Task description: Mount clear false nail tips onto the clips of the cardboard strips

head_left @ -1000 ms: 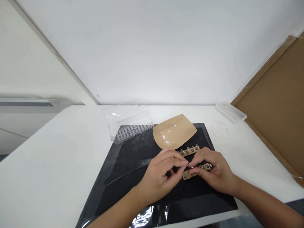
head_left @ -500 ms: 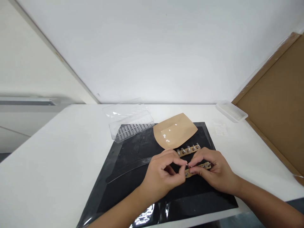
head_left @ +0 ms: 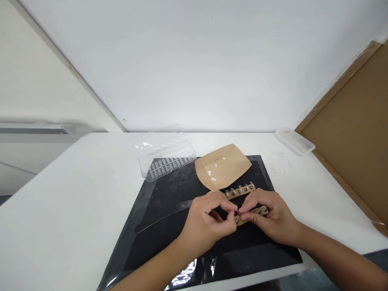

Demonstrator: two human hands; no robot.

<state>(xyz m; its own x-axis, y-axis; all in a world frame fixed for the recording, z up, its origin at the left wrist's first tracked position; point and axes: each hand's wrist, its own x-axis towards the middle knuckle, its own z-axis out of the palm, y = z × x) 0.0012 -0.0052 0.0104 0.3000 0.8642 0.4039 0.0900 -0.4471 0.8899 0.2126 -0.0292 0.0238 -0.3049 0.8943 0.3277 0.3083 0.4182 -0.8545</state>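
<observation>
Both hands meet over a black mat on a white table. My right hand is closed on a narrow tan strip studded with small metal pieces, holding it just above the mat. My left hand pinches thumb and forefinger at the strip's left end, on something tiny that I cannot make out. A second tan strip with upright clear nail tips lies just behind the hands. A curved tan sheet with a few white specks lies further back.
A clear plastic box of nail tips with its open lid sits at the mat's back left corner. A clear curved strip lies on the mat. A shallow clear tray and a large brown board stand at the right.
My left hand's fingers have curled tighter into a pinch at the strip's left end. Both hands and the strip have shifted slightly left and back.
</observation>
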